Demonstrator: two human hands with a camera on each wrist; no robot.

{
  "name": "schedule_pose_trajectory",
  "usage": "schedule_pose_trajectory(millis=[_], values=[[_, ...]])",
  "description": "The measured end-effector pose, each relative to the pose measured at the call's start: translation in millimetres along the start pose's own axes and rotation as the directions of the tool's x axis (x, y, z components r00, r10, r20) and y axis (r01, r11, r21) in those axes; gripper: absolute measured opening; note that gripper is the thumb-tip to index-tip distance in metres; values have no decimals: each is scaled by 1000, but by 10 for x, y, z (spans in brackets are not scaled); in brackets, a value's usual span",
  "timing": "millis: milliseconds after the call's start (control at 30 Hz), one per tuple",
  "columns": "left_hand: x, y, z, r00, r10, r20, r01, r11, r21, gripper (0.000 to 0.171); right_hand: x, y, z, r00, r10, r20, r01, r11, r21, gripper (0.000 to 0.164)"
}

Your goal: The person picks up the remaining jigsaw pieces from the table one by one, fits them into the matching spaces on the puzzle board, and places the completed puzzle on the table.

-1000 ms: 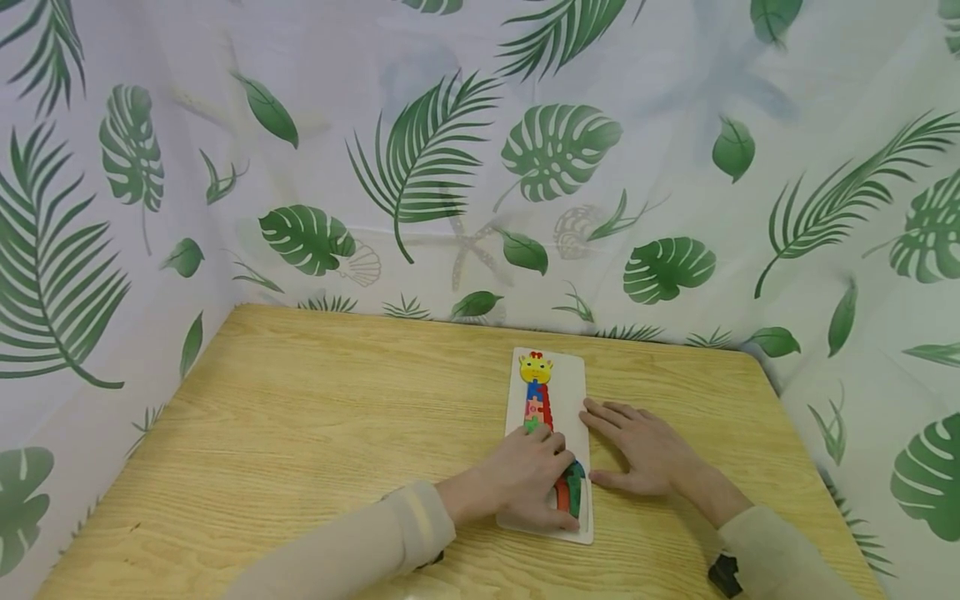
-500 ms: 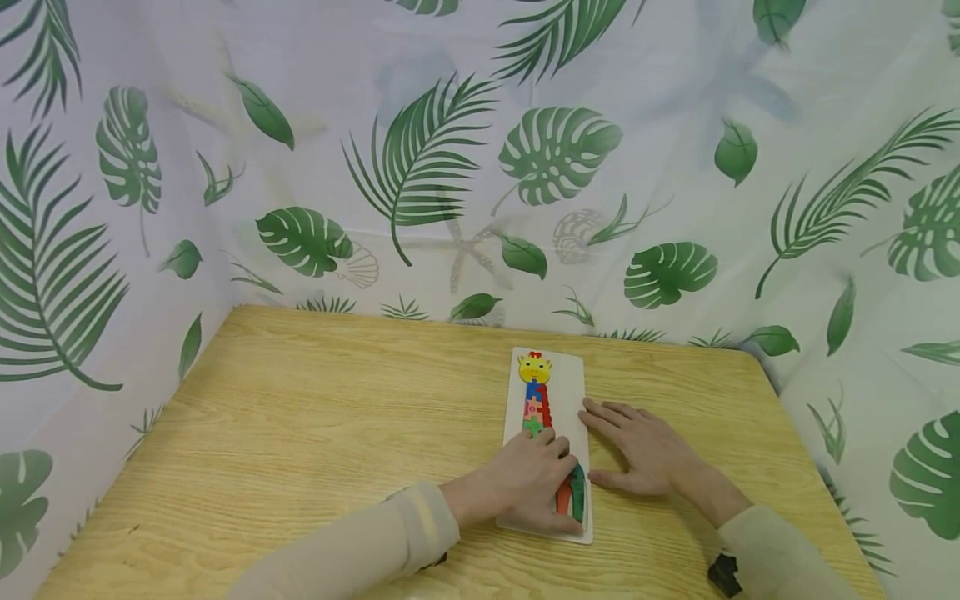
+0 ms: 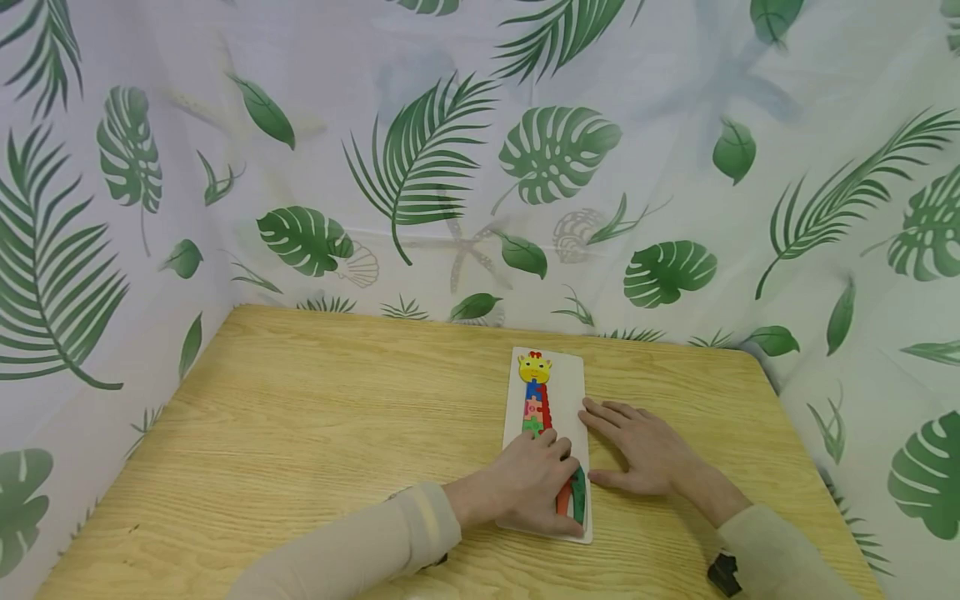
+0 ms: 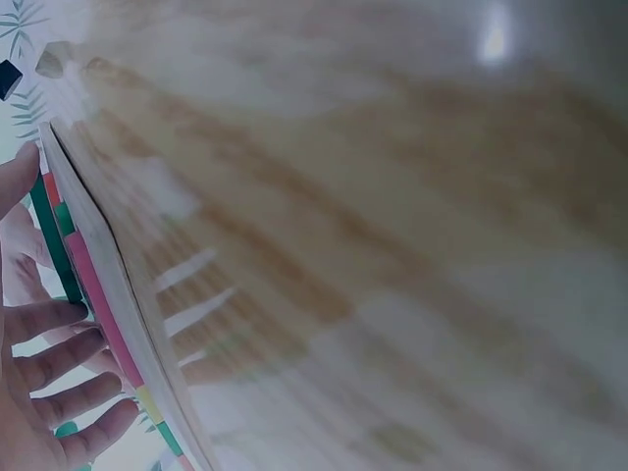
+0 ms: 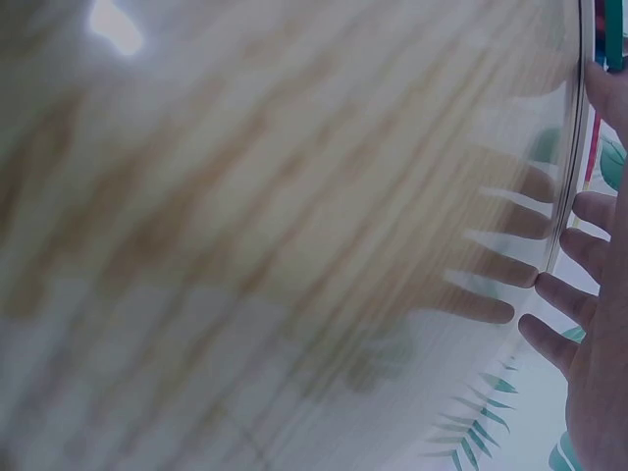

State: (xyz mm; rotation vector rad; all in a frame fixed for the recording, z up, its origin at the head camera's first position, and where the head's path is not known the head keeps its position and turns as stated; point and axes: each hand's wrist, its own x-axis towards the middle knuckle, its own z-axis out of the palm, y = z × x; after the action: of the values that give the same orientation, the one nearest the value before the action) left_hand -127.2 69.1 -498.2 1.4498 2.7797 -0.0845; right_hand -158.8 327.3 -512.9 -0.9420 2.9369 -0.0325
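Observation:
A white puzzle board [image 3: 567, 396] lies on the table with a giraffe puzzle on it: a yellow head [image 3: 535, 368] at the far end and numbered neck pieces [image 3: 533, 408] below. My left hand [image 3: 525, 487] arches over the near half, hiding the body pieces. Its thumb and index finger pinch the two ends of a dark green leg-shaped puzzle piece [image 3: 578, 497], which shows standing proud of the board in the left wrist view. Beside it is an orange-red piece [image 3: 563, 498]. My right hand [image 3: 645, 450] lies with fingers spread, fingertips and thumb against the board's right edge.
The wood-grain table [image 3: 300, 417] has a glossy surface that reflects the hands in both wrist views. A white curtain [image 3: 465, 150] printed with green leaves hangs along the back and sides. A black strap [image 3: 724, 575] shows at the right wrist.
The green piece has shifted slightly right, nearer the board's right edge, with the left hand moving along with it. During the last half second hardly anything differs. The right hand stays in place.

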Motion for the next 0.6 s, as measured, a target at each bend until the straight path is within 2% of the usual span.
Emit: schedule_pose_trajectory(millis=[400, 600], values=[[5, 16, 67, 999, 16, -47, -14, 999, 36, 86, -5, -13, 14, 1000, 2, -3, -2, 1000, -5, 90], [6, 24, 83, 999, 20, -48, -19, 999, 39, 86, -4, -18, 25, 1000, 7, -2, -7, 1000, -6, 90]])
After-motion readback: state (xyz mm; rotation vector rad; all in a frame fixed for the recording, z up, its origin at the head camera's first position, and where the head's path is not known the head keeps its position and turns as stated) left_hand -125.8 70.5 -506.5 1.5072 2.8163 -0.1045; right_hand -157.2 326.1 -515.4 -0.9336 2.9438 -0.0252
